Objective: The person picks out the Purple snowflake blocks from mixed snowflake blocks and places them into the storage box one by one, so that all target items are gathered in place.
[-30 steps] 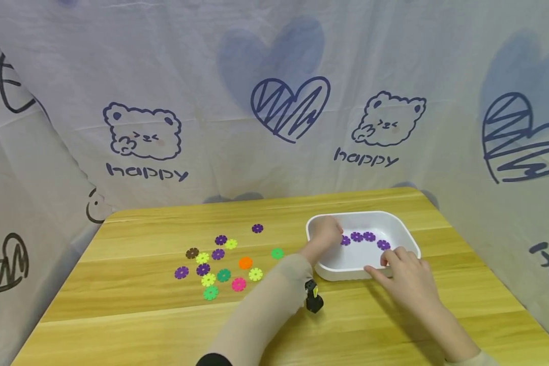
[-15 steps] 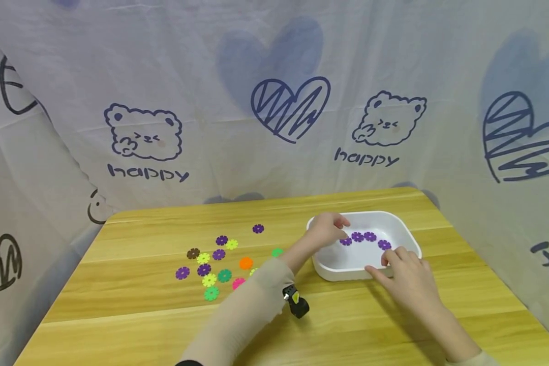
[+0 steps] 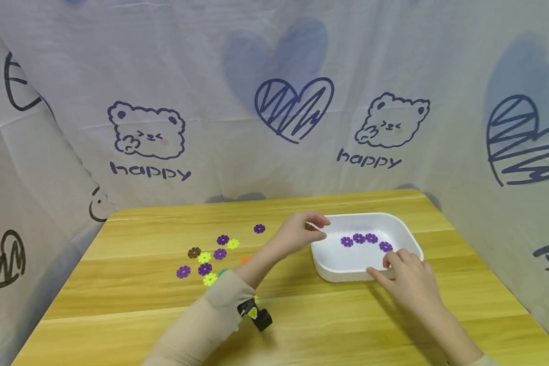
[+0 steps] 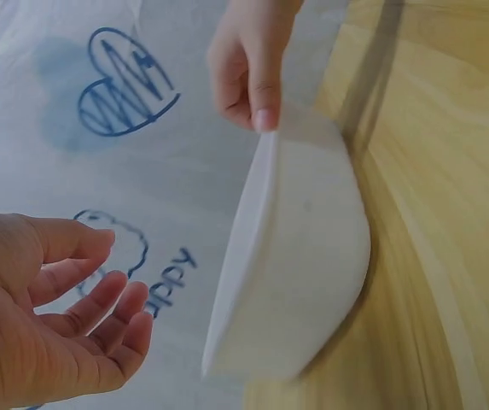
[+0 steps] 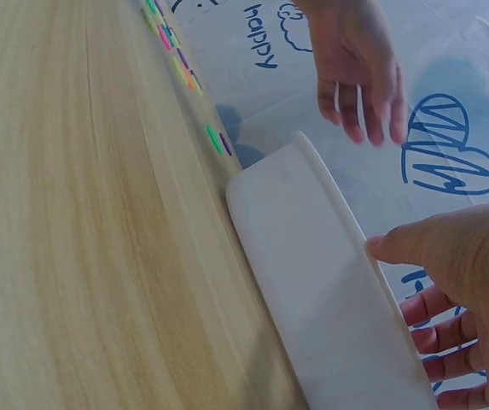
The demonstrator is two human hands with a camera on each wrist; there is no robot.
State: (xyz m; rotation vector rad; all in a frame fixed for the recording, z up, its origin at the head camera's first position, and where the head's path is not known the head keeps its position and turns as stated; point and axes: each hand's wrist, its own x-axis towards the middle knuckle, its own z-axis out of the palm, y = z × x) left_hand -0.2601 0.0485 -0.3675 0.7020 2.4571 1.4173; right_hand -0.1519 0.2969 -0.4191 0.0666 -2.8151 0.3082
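Note:
A white plastic tray (image 3: 340, 276) stands on the table at the right. Several purple flower-shaped discs (image 3: 359, 238) lie on its floor. My right hand (image 3: 413, 280) holds the tray's near rim, thumb outside and fingers over the inner side, as the right wrist view also shows. Over the tray's left end hovers my left hand (image 3: 297, 235), fingers loosely bent, with nothing between them. In the left wrist view that left hand (image 4: 56, 320) is apart from the tray.
Left of the tray, several loose flower-shaped discs in purple, yellow, brown and other colours lie scattered, such as a purple disc (image 3: 259, 229). My left forearm covers some of them. A printed cloth (image 3: 229, 152) hangs behind the wooden table (image 3: 132, 239).
My left hand has risen out of the tray and moved left, its fingers parting. My forearm now covers more of the loose discs. The right hand has stayed on the rim.

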